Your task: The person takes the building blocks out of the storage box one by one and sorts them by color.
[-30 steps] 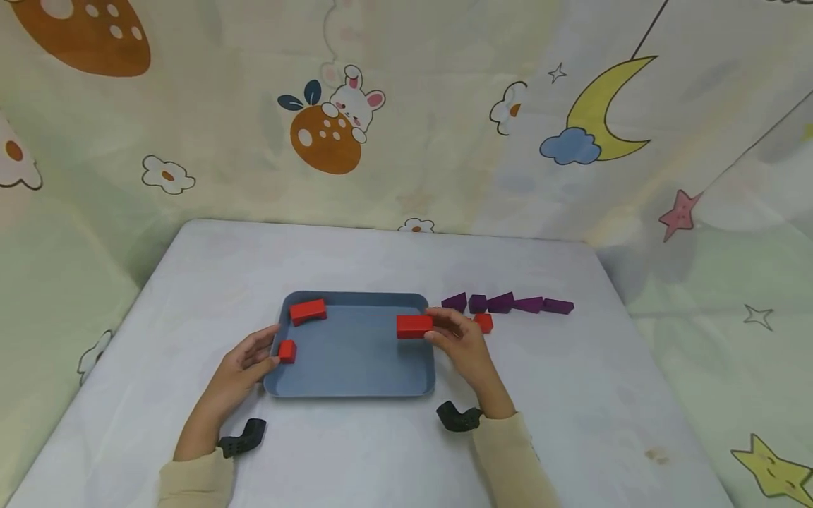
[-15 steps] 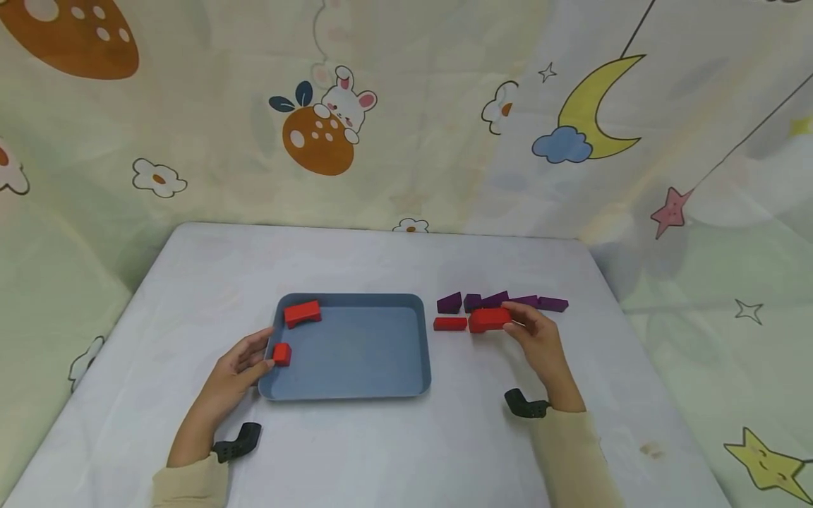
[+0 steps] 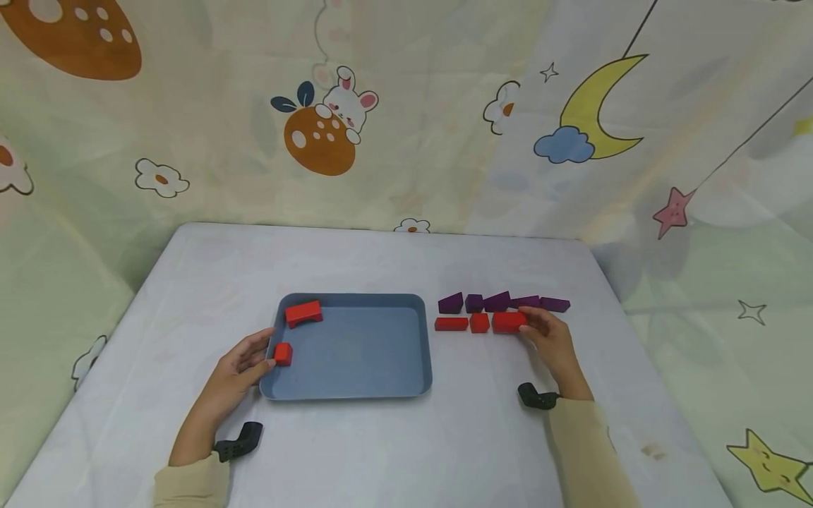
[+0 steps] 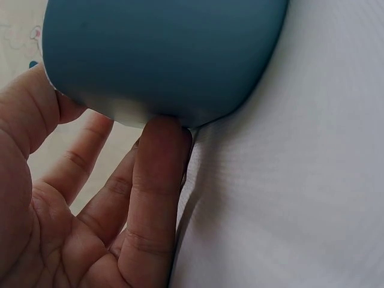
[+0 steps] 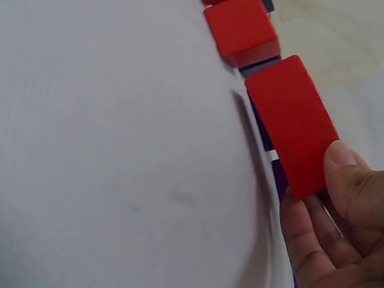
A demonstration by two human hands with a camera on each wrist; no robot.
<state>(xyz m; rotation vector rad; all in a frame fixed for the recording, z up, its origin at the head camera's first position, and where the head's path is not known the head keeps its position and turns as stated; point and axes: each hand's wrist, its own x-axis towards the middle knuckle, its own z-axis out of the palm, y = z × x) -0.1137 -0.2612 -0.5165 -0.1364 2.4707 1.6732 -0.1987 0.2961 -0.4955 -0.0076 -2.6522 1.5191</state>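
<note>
My right hand (image 3: 551, 346) pinches one end of a red rectangular block (image 3: 507, 322) between thumb and fingers (image 5: 306, 234). The block lies at the right end of a row, beside a smaller red block (image 3: 479, 323) and a long flat red block (image 3: 452, 324). In the right wrist view, a gap separates the held block (image 5: 294, 123) from the small one (image 5: 243, 30). My left hand (image 3: 231, 374) holds the left edge of a blue tray (image 3: 356, 353), fingertips against its outer wall (image 4: 162, 54). Inside the tray are a red arch-shaped block (image 3: 303, 313) and a small red block (image 3: 283, 354).
Several purple blocks (image 3: 497, 302) form a row just behind the red ones. The white-covered table (image 3: 381, 451) ends at a printed fabric backdrop (image 3: 432, 141). Each wrist carries a black camera mount (image 3: 240, 442).
My right hand has moved right from over the tray with the red rectangular block and lowered it to the end of the red row. The left hand stays at the tray's edge.
</note>
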